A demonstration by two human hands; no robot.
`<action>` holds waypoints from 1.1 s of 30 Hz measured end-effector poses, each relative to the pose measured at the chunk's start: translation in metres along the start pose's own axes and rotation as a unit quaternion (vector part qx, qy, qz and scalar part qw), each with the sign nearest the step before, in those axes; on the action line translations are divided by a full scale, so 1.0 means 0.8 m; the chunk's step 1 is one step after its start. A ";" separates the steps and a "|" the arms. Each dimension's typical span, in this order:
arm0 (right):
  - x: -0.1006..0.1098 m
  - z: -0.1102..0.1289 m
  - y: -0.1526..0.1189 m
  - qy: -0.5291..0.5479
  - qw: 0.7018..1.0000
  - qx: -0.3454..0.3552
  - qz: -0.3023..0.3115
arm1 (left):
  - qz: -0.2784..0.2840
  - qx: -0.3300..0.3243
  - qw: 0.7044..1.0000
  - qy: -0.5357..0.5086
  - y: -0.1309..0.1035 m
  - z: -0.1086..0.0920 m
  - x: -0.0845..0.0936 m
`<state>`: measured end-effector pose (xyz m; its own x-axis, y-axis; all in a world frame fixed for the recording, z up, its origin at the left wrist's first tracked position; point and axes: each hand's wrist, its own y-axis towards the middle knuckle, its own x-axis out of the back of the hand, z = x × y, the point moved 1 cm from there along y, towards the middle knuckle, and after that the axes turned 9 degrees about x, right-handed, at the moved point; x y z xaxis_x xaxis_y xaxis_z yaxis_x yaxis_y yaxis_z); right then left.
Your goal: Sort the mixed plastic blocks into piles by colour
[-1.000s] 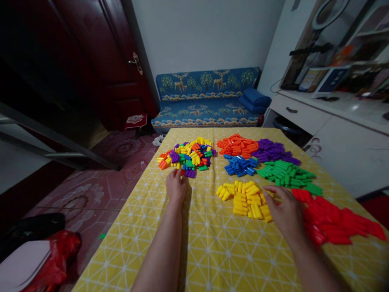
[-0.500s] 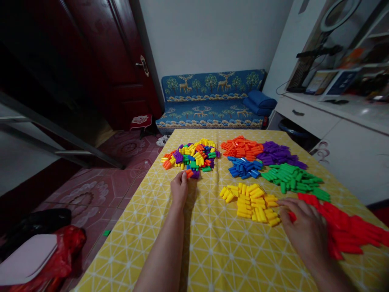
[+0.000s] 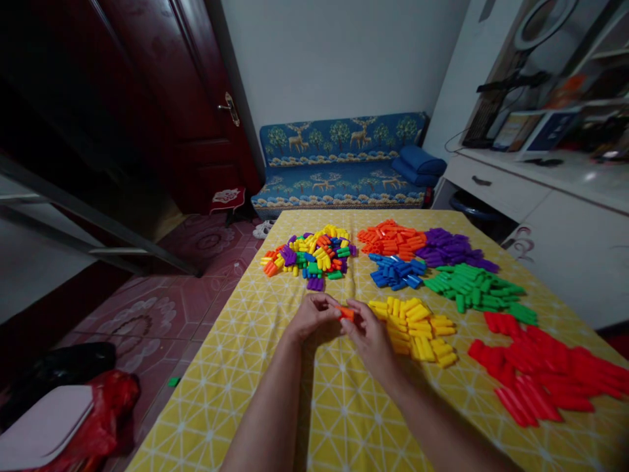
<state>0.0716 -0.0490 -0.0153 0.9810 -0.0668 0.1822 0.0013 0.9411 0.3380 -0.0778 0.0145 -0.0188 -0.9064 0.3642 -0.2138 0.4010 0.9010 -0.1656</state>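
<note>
Between the fingertips of my left hand (image 3: 314,316) and my right hand (image 3: 367,335) is an orange plastic building piece (image 3: 346,313). Both hands pinch it just above the table, left of the yellow pile (image 3: 417,328). Beyond them lies a mixed-colour heap (image 3: 314,252), with a purple piece (image 3: 315,284) at its near edge. Sorted by colour on the right are an orange pile (image 3: 392,240), a purple pile (image 3: 455,248), a blue pile (image 3: 396,270), a green pile (image 3: 474,288) and a red pile (image 3: 550,367). My right hand covers part of the yellow pile.
A yellow patterned cloth (image 3: 344,406) covers the table. Behind it stands a blue sofa (image 3: 339,164); a white cabinet (image 3: 565,242) is on the right. A stray green piece (image 3: 173,381) lies on the floor near a red bag (image 3: 115,406).
My left hand has drawn the orange piece from the mixed heap toward me. My right hand has left the red pile and moved left to meet it, now gripping the piece too.
</note>
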 end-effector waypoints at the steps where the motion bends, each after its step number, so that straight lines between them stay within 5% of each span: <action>1: 0.001 -0.001 0.004 0.004 1.000 -0.008 0.001 | 0.006 0.000 1.000 0.005 0.000 0.000 0.000; 4: 0.016 -0.004 0.029 -0.024 0.999 -0.005 0.025 | -0.025 -0.023 0.999 0.034 0.005 -0.001 0.003; 8: 0.065 -0.015 0.105 -0.069 0.997 0.002 0.024 | -0.118 -0.057 0.990 0.050 0.012 -0.003 0.006; 13: 0.111 -0.022 0.176 0.003 0.974 0.025 -0.225 | -0.127 -0.044 0.989 0.066 0.015 0.000 0.000; 15: 0.096 -0.021 0.161 0.042 0.968 0.028 -0.247 | -0.121 -0.046 0.990 0.064 0.016 0.002 -0.001; 17: 0.064 -0.020 0.124 0.065 0.977 0.027 -0.204 | -0.141 -0.059 0.986 0.065 0.018 0.003 0.001; 23: -0.032 -0.029 0.019 0.067 0.996 -0.016 -0.051 | -0.322 -0.115 0.938 0.047 0.020 0.003 0.018; 27: -0.042 -0.038 0.008 -0.012 0.998 0.064 -0.013 | -0.413 -0.125 0.901 0.038 0.018 0.000 0.025; 33: -0.039 -0.045 0.010 0.001 0.998 0.069 0.007 | -0.425 -0.125 0.891 0.104 0.017 0.003 0.024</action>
<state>0.0477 -0.0276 -0.0515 0.9811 -0.0526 0.1863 -0.0396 0.8874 0.4593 -0.0892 0.0334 -0.0275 -0.8841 -0.4615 0.0733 -0.4595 0.8871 0.0426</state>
